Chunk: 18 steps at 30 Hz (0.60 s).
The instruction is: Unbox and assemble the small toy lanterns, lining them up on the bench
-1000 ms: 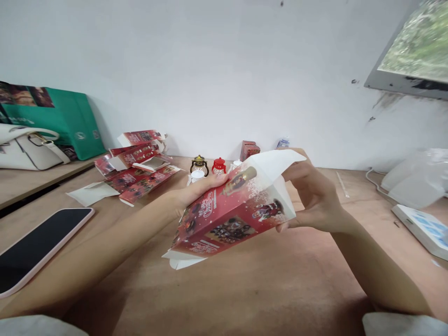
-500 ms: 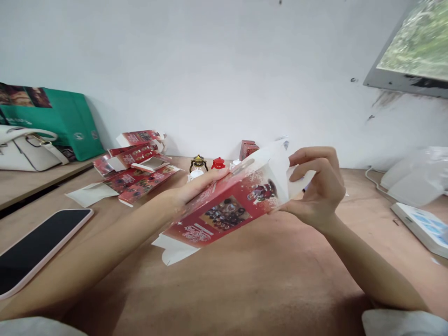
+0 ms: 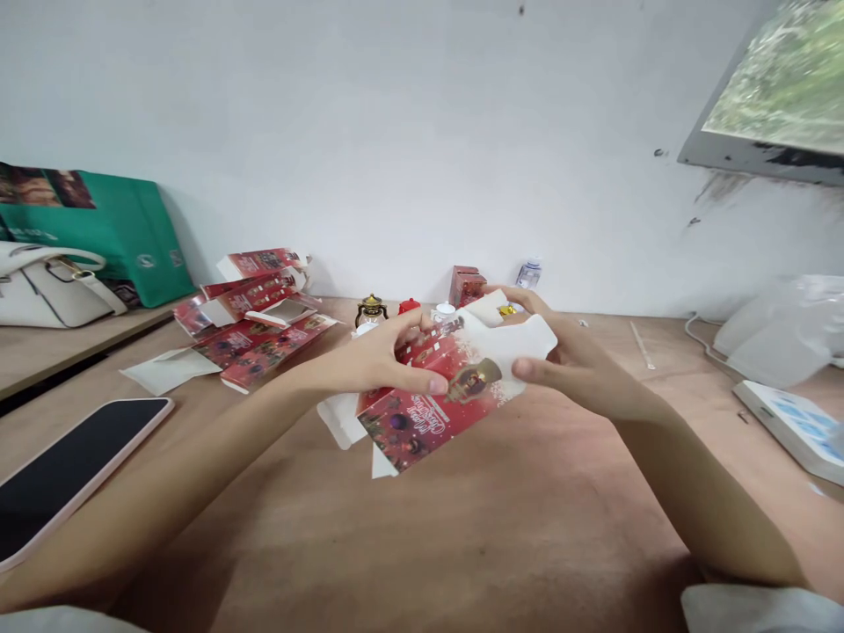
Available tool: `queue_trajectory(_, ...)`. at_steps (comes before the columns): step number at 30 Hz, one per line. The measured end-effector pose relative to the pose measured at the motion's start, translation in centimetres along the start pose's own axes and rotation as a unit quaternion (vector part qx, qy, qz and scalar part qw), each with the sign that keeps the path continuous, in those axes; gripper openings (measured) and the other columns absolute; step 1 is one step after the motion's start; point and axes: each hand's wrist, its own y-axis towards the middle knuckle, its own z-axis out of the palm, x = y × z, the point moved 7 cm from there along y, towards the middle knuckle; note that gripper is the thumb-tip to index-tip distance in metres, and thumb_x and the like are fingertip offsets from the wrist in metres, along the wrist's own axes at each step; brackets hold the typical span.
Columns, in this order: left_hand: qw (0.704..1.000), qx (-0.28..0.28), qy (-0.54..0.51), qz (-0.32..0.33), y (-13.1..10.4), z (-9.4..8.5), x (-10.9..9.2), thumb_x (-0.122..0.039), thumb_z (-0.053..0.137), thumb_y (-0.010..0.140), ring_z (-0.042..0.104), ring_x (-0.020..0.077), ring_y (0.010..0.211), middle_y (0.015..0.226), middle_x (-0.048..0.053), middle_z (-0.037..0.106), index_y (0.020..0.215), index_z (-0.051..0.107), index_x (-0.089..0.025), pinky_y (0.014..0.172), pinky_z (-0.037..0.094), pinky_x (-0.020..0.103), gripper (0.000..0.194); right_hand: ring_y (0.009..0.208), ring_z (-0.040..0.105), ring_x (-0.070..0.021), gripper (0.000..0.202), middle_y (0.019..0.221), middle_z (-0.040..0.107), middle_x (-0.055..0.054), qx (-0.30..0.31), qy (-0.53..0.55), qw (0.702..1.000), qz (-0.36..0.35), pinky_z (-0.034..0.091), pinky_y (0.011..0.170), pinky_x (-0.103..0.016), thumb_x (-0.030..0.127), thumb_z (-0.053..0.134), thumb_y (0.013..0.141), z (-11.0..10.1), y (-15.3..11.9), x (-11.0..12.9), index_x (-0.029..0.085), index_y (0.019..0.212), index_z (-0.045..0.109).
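A red Christmas-printed cardboard box (image 3: 428, 420) hangs tilted above the table, with white end flaps sticking out at both ends. My left hand (image 3: 389, 356) grips its left part, thumb across the printed face and fingers over the far side. At the right end my right hand (image 3: 560, 352) holds the box by a white flap, thumb in front and fingers behind. Just behind the box stand small lanterns: a bronze one (image 3: 372, 309), a red one (image 3: 410, 306) and a white one (image 3: 443, 311), each partly hidden. Something gold (image 3: 507, 310) shows near the right fingers.
Several red cartons (image 3: 264, 308) lie piled at back left. A phone (image 3: 72, 475) lies at left, near a white handbag (image 3: 53, 286) and a green bag (image 3: 132, 233). Small red box (image 3: 467, 286) and bottle (image 3: 528, 273) stand by the wall; a white device (image 3: 791, 431) is at right.
The box has turned to show another printed face and sits lower and nearer the middle. My left thumb now crosses its front, and my right hand has moved left onto the flap end.
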Motion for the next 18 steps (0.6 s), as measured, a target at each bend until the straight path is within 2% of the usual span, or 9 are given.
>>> queue_trajectory(2,0.989,-0.066,0.128,0.023,-0.4,-0.7,-0.9,-0.050,0.077,0.057,0.058,0.0205,0.084,0.097,0.004,0.061,0.100,0.045,-0.021,0.069,0.045,0.030,0.061,0.121,0.051,-0.0255,0.021,0.127,0.055,-0.006,-0.017,0.044,0.998,0.043,0.053,0.084,-0.039,0.042,0.069,0.077,0.2,0.1,-0.5,0.024,0.087,0.066)
queue_trajectory(4,0.963,-0.115,0.241,0.031,-0.7,-1.1,-1.6,-0.055,0.078,0.054,0.057,0.0217,0.082,0.094,0.005,0.060,0.102,0.043,-0.021,0.068,0.043,0.031,0.068,0.122,0.050,-0.0274,0.019,0.126,0.056,-0.005,-0.034,0.070,0.996,0.049,0.054,0.084,-0.041,0.037,0.075,0.071,0.4,0.1,-0.6,0.022,0.072,0.064)
queue_trajectory(7,0.941,-0.133,0.311,0.023,-0.8,-1.2,-1.8,-0.061,0.076,0.053,0.057,0.0223,0.079,0.093,0.006,0.060,0.102,0.039,-0.021,0.065,0.040,0.030,0.073,0.114,0.056,-0.0259,0.015,0.117,0.059,-0.004,-0.121,0.038,0.992,-0.023,0.052,0.086,-0.044,0.032,0.078,0.069,-0.4,0.0,0.2,0.024,0.069,0.065)
queue_trajectory(10,0.941,-0.132,0.311,0.029,-0.6,-1.2,-1.7,-0.064,0.075,0.052,0.056,0.0209,0.078,0.092,0.004,0.059,0.101,0.036,-0.021,0.064,0.039,0.028,0.076,0.096,0.061,-0.0222,0.010,0.094,0.064,-0.002,-0.198,-0.051,0.971,-0.125,0.051,0.085,-0.045,0.028,0.076,0.072,-1.2,-0.7,1.6,0.028,0.073,0.067)
queue_trajectory(13,0.940,-0.138,0.309,0.047,-0.6,-1.2,-1.8,-0.066,0.075,0.051,0.053,0.0174,0.071,0.083,0.000,0.057,0.098,0.034,-0.022,0.061,0.036,0.027,0.076,0.086,0.060,-0.0225,0.013,0.075,0.065,0.000,-0.169,-0.123,0.958,-0.198,0.052,0.077,-0.043,0.027,0.074,0.074,-0.7,-1.1,2.5,0.031,0.083,0.067)
queue_trajectory(16,0.936,-0.158,0.309,0.064,-0.7,-1.3,-2.0,-0.067,0.075,0.049,0.049,0.0158,0.066,0.076,-0.002,0.053,0.094,0.034,-0.022,0.059,0.033,0.026,0.076,0.095,0.059,-0.0252,0.019,0.079,0.069,0.000,-0.122,-0.199,0.942,-0.240,0.049,0.079,-0.044,0.029,0.073,0.075,-0.4,-1.1,3.0,0.035,0.091,0.067)
queue_trajectory(18,0.934,-0.169,0.307,0.065,-0.8,-1.5,-2.0,-0.065,0.077,0.047,0.048,0.0155,0.065,0.073,-0.003,0.052,0.092,0.035,-0.022,0.058,0.031,0.025,0.075,0.098,0.059,-0.0270,0.017,0.084,0.070,0.000,-0.118,-0.257,0.929,-0.240,0.046,0.084,-0.048,0.034,0.073,0.074,-0.6,-1.0,3.0,0.037,0.089,0.067)
